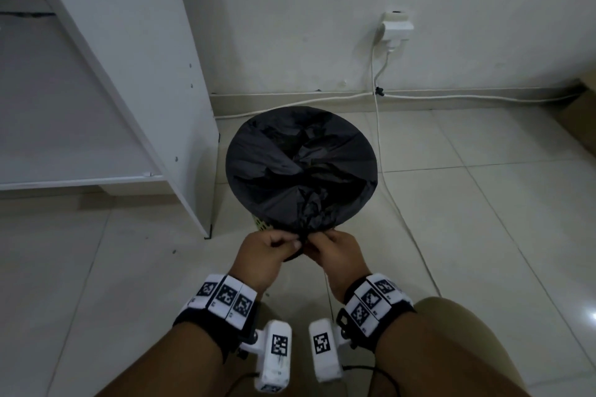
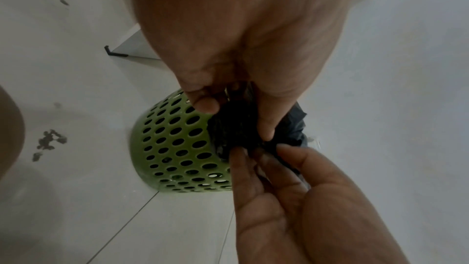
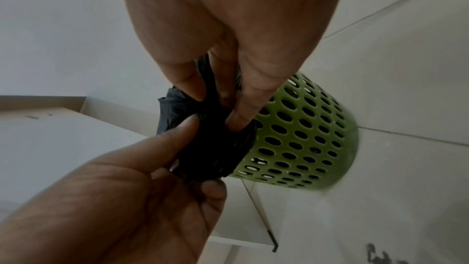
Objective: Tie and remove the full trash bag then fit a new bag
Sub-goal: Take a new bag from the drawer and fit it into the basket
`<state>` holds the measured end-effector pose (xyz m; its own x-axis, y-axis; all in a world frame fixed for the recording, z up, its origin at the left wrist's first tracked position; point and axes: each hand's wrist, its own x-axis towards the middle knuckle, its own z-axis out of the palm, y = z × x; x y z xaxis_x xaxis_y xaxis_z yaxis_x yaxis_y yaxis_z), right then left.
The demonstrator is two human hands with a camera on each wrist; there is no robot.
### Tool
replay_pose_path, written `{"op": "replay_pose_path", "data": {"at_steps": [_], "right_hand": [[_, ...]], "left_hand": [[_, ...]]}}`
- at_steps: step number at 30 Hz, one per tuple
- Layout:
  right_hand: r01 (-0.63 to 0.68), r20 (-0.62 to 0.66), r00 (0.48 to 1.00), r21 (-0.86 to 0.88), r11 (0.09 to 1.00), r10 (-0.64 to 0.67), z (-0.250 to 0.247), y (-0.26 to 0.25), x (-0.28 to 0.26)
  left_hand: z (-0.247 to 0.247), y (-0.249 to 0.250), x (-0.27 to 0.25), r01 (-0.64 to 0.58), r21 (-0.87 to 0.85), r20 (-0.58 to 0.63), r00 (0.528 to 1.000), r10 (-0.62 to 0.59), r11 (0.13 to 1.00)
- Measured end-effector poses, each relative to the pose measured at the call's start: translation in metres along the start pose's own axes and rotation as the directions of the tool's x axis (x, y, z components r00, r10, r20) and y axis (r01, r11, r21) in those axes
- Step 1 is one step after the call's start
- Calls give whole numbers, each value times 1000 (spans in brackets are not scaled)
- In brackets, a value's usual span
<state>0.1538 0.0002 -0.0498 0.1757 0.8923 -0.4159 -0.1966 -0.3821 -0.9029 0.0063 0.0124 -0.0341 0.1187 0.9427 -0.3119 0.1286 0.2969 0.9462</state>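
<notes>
A black trash bag (image 1: 301, 164) lines a green perforated bin (image 1: 262, 226) on the tiled floor, its edge folded over the rim. At the near rim my left hand (image 1: 292, 243) and right hand (image 1: 314, 240) meet, both pinching a bunched fold of the bag. In the left wrist view my left fingers (image 2: 205, 105) grip the black plastic (image 2: 236, 127) against the bin wall (image 2: 172, 144). The right wrist view has my right fingertips (image 3: 241, 119) dug into the bag (image 3: 215, 152) beside the bin (image 3: 304, 138). The bag's contents are hidden.
A white shelf unit (image 1: 129, 74) stands close on the bin's left. A wall socket with a plug (image 1: 395, 27) is behind, and its white cable (image 1: 387, 171) runs down past the bin's right side. Dark crumbs (image 2: 49, 142) lie on the floor. My knee (image 1: 467, 332) is at lower right.
</notes>
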Motion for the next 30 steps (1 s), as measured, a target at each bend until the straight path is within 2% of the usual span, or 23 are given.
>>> {"op": "replay_pose_path", "data": {"at_steps": [2, 4, 6, 9, 11, 15, 18, 22, 25, 28, 30], "right_hand": [[-32, 35, 999, 106, 994, 29, 5, -3, -1], [-21, 35, 999, 125, 992, 17, 9, -3, 1], [-33, 14, 999, 114, 993, 32, 13, -4, 4], [-56, 22, 998, 121, 991, 53, 13, -9, 6], [-60, 41, 998, 129, 990, 56, 12, -9, 6], [-45, 143, 989, 132, 990, 25, 6, -7, 6], [14, 160, 987, 26, 1000, -18, 0, -6, 8], [94, 119, 990, -161, 983, -75, -2, -11, 9], [156, 16, 987, -341, 927, -160, -8, -10, 13], [180, 0, 979, -454, 872, -202, -12, -7, 15], [177, -17, 976, -505, 845, -215, -12, -6, 17]], "left_hand": [[3, 3, -2, -29, 23, 28, 999, 28, 999], [3, 5, -4, -49, 103, 81, 996, 41, 993], [3, 10, -6, -32, 96, 122, 992, 20, 995], [9, 18, -8, 156, -194, 29, 988, -154, 968], [12, 23, -8, 200, -324, -42, 973, -225, 925], [6, 21, 2, 238, -173, -11, 970, -243, 956], [-1, 21, 12, 272, -54, 0, 962, -272, 961], [-2, 21, 20, 205, 90, -2, 979, -206, 975], [-3, 17, 21, 179, 48, -52, 983, -177, 983], [-1, 11, 20, 196, -12, -54, 979, -196, 981], [-2, 7, 21, 202, -61, -100, 973, -207, 978]]}}
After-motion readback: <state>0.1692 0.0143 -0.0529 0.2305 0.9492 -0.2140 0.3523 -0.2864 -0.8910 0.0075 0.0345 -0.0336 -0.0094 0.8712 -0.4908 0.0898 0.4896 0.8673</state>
